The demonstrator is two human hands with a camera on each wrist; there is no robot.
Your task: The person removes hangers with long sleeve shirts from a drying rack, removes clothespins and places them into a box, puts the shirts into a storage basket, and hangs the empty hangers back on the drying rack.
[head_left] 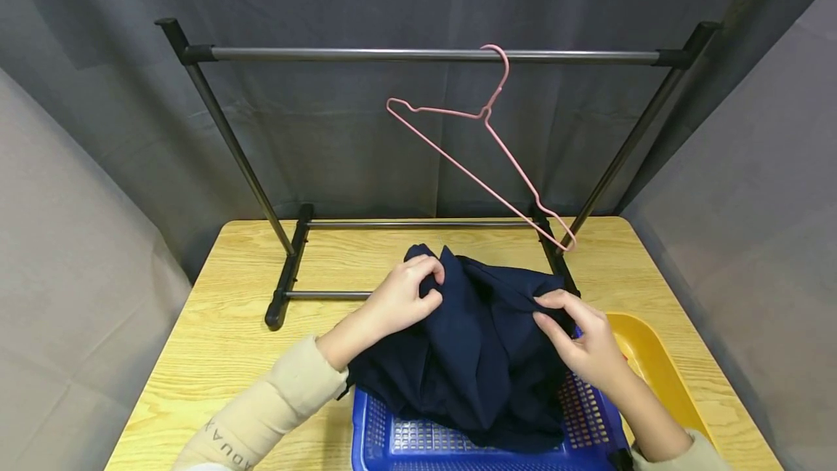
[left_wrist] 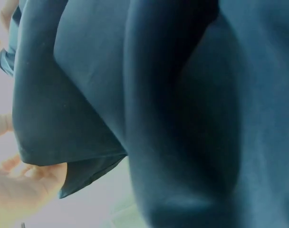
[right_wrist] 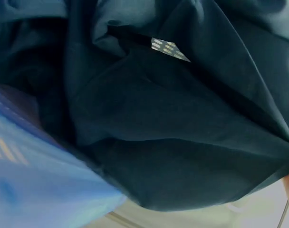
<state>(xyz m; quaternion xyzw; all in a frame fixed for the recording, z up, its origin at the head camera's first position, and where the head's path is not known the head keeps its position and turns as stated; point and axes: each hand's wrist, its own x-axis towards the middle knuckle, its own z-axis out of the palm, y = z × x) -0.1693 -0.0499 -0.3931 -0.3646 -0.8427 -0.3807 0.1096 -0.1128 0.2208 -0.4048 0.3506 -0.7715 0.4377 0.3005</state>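
A navy blue cloth garment (head_left: 477, 362) hangs in loose folds between the two hands, over a blue plastic basket (head_left: 369, 431). My left hand (head_left: 402, 296) pinches its upper left edge between thumb and curled fingers. At the upper right, my right hand (head_left: 582, 340) grips a fold with thumb and forefinger. Dark fabric (left_wrist: 87, 71) fills most of the left wrist view, with fingers of the left hand (left_wrist: 25, 190) at its lower corner. In the right wrist view the cloth (right_wrist: 158, 104) covers much of the basket, whose wall (right_wrist: 44, 166) shows at lower left.
Behind the garment stands a metal clothes rack (head_left: 360, 54) with black feet on the wooden table (head_left: 196, 384). A pink hanger (head_left: 486, 113) hangs tilted from its top bar. To the right of the blue basket is a yellow container (head_left: 660, 365). Grey curtains surround the table.
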